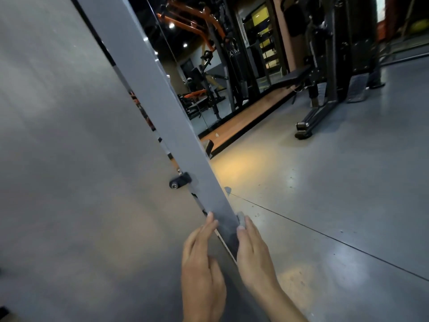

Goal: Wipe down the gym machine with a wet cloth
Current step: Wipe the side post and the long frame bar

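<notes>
A grey metal upright (pixel 162 101) of the gym machine runs diagonally from the top left down to my hands. My right hand (pixel 253 254) grips the upright's right edge low down, pressing a small grey cloth (pixel 241 220) against it; only a bit of cloth shows above my fingers. The metal between my hands looks darker and damp. My left hand (pixel 202 270) touches the upright's left edge with fairly straight fingers and holds nothing.
A wide grey panel (pixel 69 159) fills the left side. A black bracket with a bolt (pixel 180 180) sits on the upright above my hands. A black bench machine (pixel 325 84) stands on the grey floor (pixel 336 182) at the right. A mirror (pixel 202 54) behind reflects orange equipment.
</notes>
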Available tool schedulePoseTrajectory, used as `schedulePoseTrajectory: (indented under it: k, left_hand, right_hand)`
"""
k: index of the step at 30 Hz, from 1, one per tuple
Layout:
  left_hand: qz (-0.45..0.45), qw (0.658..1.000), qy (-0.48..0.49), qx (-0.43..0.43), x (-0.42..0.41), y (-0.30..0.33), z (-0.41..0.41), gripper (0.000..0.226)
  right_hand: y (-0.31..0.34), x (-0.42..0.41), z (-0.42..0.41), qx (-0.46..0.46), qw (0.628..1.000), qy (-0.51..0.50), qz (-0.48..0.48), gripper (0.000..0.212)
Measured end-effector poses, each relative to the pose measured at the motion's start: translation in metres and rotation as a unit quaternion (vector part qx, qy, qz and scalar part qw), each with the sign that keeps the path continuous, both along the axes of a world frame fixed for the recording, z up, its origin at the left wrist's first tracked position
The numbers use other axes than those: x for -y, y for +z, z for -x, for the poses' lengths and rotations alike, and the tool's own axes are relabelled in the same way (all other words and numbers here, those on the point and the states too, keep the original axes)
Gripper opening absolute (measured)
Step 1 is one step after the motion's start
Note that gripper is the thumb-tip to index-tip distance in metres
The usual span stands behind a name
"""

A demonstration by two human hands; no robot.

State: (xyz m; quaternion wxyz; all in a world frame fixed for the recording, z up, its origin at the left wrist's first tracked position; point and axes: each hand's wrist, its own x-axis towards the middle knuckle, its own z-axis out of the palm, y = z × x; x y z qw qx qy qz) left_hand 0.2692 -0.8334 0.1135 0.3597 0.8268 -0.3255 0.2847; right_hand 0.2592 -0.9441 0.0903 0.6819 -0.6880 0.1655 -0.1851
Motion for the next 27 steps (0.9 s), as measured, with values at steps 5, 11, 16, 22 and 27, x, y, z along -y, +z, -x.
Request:
schedulePoseTrajectory:
  k: [5, 11, 16, 22, 27]
  left_hand:
    - [0.023, 0.998, -0.007, -0.054, -0.005, 0.008, 0.006, 0.112]
    - [0.023, 0.996, -0.023, -0.08, -0.01, 0.015, 0.007, 0.11]
    - [0.029, 0.994, -0.023, -0.1, -0.01, 0.01, 0.004, 0.11]
    - [0.062, 0.987, -0.017, -0.146, -0.005, 0.017, 0.012, 0.105]
    - [0.033, 0.991, -0.012, -0.125, -0.008, 0.017, 0.01, 0.117]
  right_hand:
    - [0.094, 0.006, 0.001, 0.087, 0.995, 0.008, 0.052, 0.029]
    - [0.126, 0.009, -0.004, 0.173, 0.982, 0.024, 0.07, 0.029]
    - [0.075, 0.002, 0.01, 0.06, 0.995, 0.019, 0.079, 0.037]
    - [0.188, 0.002, -0.007, 0.175, 0.979, -0.017, 0.101, 0.031]
    - [0.148, 0.005, -0.002, 0.18, 0.981, 0.01, 0.077, 0.036]
